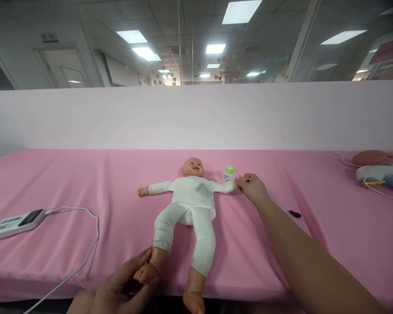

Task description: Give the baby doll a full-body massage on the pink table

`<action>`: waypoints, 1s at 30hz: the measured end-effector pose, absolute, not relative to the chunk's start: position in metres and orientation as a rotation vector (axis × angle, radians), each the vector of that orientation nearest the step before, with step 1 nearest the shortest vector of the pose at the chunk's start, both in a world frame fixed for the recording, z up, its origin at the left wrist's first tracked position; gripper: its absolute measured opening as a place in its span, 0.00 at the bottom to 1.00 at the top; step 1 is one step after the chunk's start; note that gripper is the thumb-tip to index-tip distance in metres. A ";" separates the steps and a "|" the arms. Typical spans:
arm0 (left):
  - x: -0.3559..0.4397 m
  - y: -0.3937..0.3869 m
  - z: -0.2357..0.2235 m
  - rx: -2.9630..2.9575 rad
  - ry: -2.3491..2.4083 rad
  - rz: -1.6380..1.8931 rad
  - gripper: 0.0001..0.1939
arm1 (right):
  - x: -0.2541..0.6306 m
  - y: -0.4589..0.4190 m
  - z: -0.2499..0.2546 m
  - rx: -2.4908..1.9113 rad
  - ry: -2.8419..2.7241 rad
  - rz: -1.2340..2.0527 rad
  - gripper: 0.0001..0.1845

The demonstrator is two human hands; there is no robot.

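Note:
A baby doll (190, 205) in white clothes lies on its back on the pink-covered table (85, 183), arms spread, legs toward me. My left hand (124, 285) wraps its fingers round the doll's foot at the table's near edge. My right hand (253, 186) reaches out and pinches the doll's hand on the right side. A small white bottle with a green cap (229, 173) stands just beside that hand.
A white power strip (15, 223) with a cable (85, 257) lies at the left. At the far right lie another doll's head (375, 158) and white and blue items (383, 174) with cords. A small black object (294, 214) sits on the cloth. A white partition (196, 115) runs behind.

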State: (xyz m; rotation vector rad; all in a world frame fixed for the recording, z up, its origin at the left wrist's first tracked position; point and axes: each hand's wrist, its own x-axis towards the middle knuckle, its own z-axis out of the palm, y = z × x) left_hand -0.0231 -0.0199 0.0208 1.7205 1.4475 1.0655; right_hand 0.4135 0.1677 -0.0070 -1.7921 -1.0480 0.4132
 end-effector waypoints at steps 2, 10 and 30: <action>-0.019 -0.011 0.022 1.694 1.426 1.121 0.22 | 0.397 0.161 0.003 -1.733 -1.066 0.308 0.29; 0.020 0.054 0.026 1.537 1.321 1.302 0.32 | 0.315 0.141 0.012 -1.265 -1.719 0.022 0.19; -0.016 0.011 -0.003 1.657 1.335 1.296 0.23 | 0.349 0.156 -0.002 -1.195 -1.308 0.510 0.26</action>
